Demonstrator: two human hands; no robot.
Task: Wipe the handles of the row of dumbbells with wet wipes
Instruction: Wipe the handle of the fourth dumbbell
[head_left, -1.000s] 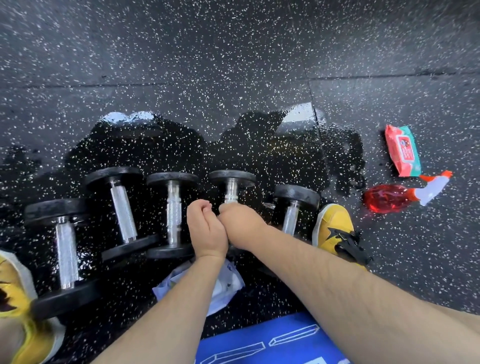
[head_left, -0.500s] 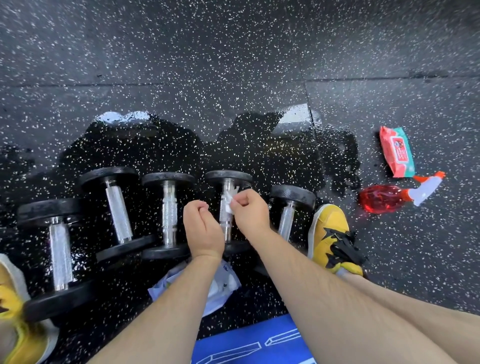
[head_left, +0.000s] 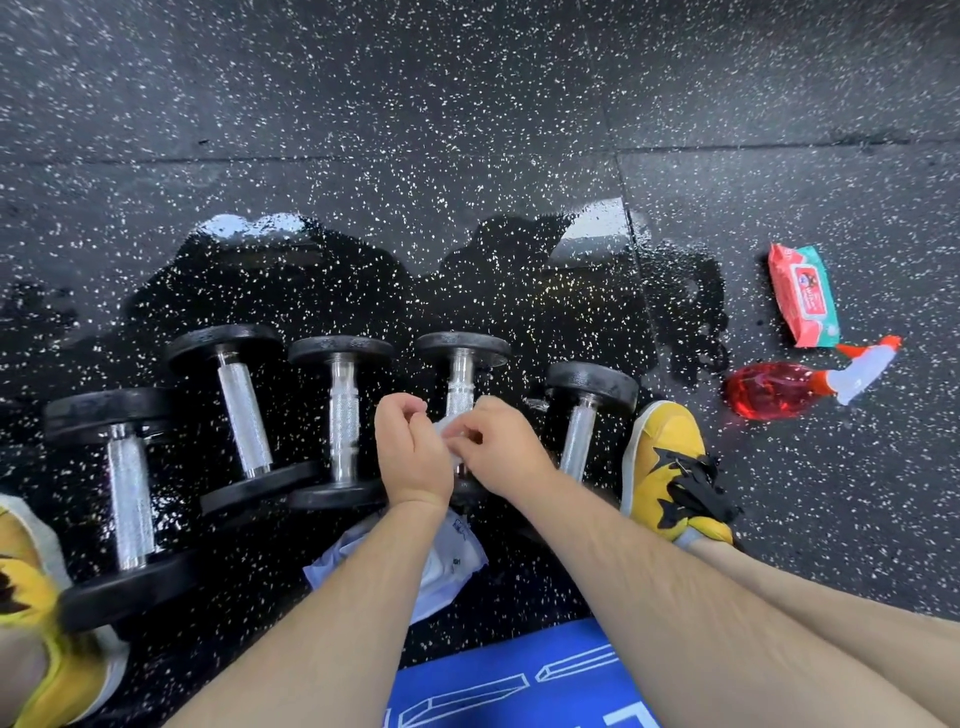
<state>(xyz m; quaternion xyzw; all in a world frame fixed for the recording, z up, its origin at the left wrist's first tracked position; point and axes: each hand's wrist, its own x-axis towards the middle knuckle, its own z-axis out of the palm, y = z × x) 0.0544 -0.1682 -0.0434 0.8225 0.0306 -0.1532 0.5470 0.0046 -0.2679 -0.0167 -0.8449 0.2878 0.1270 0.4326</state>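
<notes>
Several black dumbbells with knurled steel handles lie in a row on the wet speckled floor. Over the fourth dumbbell from the left, my left hand and my right hand meet, both pinching a small white wet wipe just above its handle. The lower half of that handle is hidden behind my hands. The neighbouring dumbbell lies to the left, another dumbbell to the right. A white wipes pack lies under my left forearm.
A red-and-teal wipes packet and a red spray bottle lie on the floor at the right. Yellow shoes sit at the right and lower left. A blue mat is at the bottom. The floor around the dumbbells is wet.
My hands went from pressed together low on the fourth dumbbell, to apart with the right lifting the wipe, and now both hold the wipe between them.
</notes>
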